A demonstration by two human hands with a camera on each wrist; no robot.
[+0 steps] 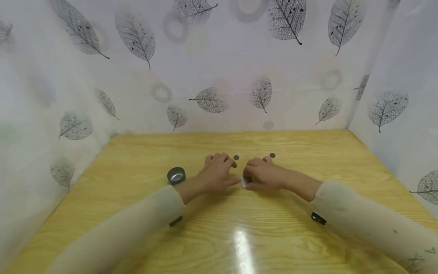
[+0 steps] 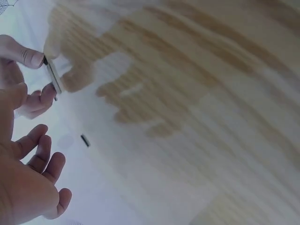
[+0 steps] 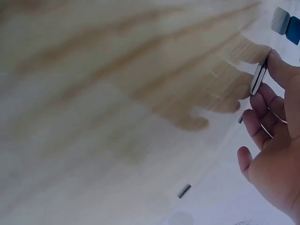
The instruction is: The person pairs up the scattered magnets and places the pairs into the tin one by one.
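Observation:
My right hand (image 1: 265, 174) pinches a small flat plate (image 1: 244, 182) with a pale face, just above or on the table; the head view does not settle which. Seen edge-on in the right wrist view, the plate (image 3: 259, 77) shows light and dark layers between thumb and fingers. To its left, my left hand (image 1: 219, 173) holds nothing, its fingers loosely spread and bent, one digit reaching close to the plate. Whether it touches is unclear. Two small dark discs lie beyond the hands: one disc (image 1: 236, 157) near the left fingertips, another disc (image 1: 272, 155) behind the right hand.
A small dark grey round bowl (image 1: 176, 176) stands beside the left wrist on the wooden table (image 1: 219, 243). A black object (image 1: 319, 218) shows below the right sleeve, and a dark piece (image 1: 176, 221) below the left. A leaf-patterned curtain (image 1: 212, 68) encloses the table's back and sides.

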